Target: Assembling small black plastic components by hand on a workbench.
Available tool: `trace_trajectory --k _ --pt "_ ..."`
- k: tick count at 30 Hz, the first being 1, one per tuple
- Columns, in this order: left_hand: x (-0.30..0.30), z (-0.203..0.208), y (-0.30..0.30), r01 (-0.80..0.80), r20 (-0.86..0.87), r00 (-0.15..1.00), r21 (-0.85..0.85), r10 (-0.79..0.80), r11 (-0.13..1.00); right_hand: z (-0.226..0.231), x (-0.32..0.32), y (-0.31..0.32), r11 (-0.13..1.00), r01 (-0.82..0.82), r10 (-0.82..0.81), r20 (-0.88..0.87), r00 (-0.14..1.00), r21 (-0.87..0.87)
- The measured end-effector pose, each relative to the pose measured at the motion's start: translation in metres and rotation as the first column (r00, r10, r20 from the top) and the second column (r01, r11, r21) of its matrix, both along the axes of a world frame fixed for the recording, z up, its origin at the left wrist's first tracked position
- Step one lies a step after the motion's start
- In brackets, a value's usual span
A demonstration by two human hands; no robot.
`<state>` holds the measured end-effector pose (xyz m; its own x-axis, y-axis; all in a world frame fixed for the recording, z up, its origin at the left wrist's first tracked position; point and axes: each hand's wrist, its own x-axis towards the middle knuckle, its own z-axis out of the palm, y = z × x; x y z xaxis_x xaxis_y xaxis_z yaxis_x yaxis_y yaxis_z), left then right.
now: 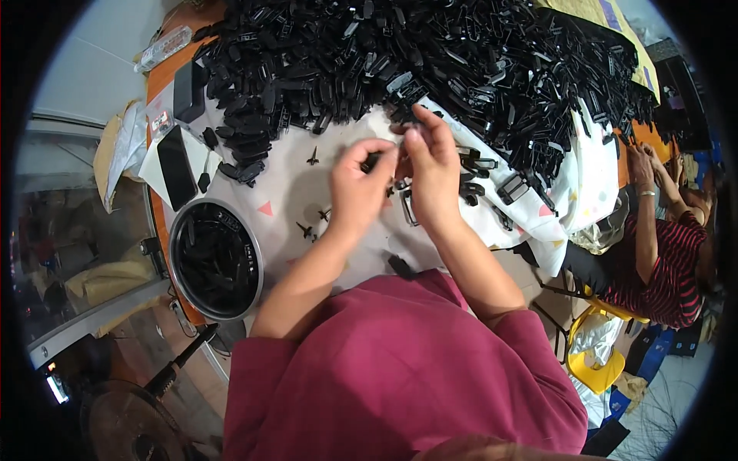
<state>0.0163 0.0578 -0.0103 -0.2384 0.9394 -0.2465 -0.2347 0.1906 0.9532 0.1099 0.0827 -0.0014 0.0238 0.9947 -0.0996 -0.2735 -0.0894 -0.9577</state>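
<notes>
Two half-curled hands (356, 187) (434, 178) hover close together, a black piece (370, 161) inside the left, the right's hold unclear

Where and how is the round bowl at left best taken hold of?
Probably by the round bowl's right rim, coming from the right: that curved edge is bare and faces cloth, while black pieces lie inside.

A heap of parts (330, 54) lies across the far side of the cloth (286, 184) on the worktop (164, 74). Near left, a bowl (260, 269) holds others; beyond it lies a phone (177, 169).
</notes>
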Motion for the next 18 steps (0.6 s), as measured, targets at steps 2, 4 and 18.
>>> trace_trajectory --k 2,4,18 --pt "-0.018 0.003 0.000 0.060 -0.155 0.986 -0.045 -0.066 0.997 -0.003 0.013 0.006 0.993 0.072 -0.072 0.003 0.997 -0.088" --pt "-0.042 -0.006 -0.015 0.191 -0.338 0.928 0.065 -0.158 0.979 0.002 0.038 0.004 0.997 0.043 -0.038 0.069 0.997 -0.062" --pt "-0.055 0.007 -0.066 0.511 -0.740 0.515 -0.141 -0.433 0.848 0.003 0.078 -0.052 0.965 -0.220 0.242 0.166 0.956 -0.144"
